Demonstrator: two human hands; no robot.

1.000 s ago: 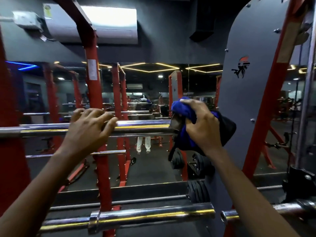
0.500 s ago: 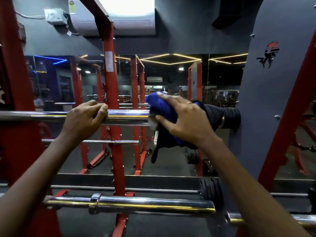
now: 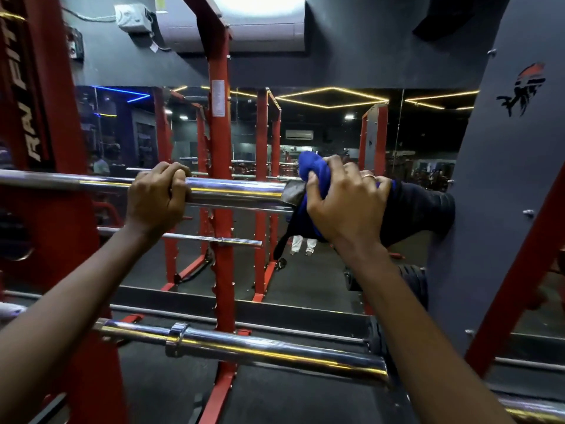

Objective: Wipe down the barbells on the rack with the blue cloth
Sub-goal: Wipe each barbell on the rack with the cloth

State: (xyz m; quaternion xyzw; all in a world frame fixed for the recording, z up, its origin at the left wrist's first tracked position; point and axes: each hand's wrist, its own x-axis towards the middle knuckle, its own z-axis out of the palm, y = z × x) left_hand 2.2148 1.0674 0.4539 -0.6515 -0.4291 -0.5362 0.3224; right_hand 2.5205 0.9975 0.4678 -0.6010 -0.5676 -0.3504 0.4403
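Note:
A chrome barbell point(image 3: 238, 191) lies level across the red rack at chest height. My left hand point(image 3: 156, 200) grips its sleeve from above, fingers curled over the top. To the right, my right hand point(image 3: 345, 206) holds the bunched blue cloth point(image 3: 308, 169) wrapped over the bar near its end, thumb pinching the fabric. A dark part of the cloth hangs below the bar. Beyond the hand the bar's black end point(image 3: 428, 209) meets a grey panel. A second chrome barbell point(image 3: 275, 353) rests lower, near me.
Red rack uprights point(image 3: 220, 142) stand behind the bar, with a wall mirror reflecting more racks and a person's legs. A grey panel point(image 3: 504, 179) and a red diagonal strut point(image 3: 519, 283) close off the right side. Black weight plates point(image 3: 412, 283) sit low at right.
My left hand has gone from resting on the bar to gripping it. My right hand with the cloth has stayed near the bar's right end, regripping the fabric. The view shifted left.

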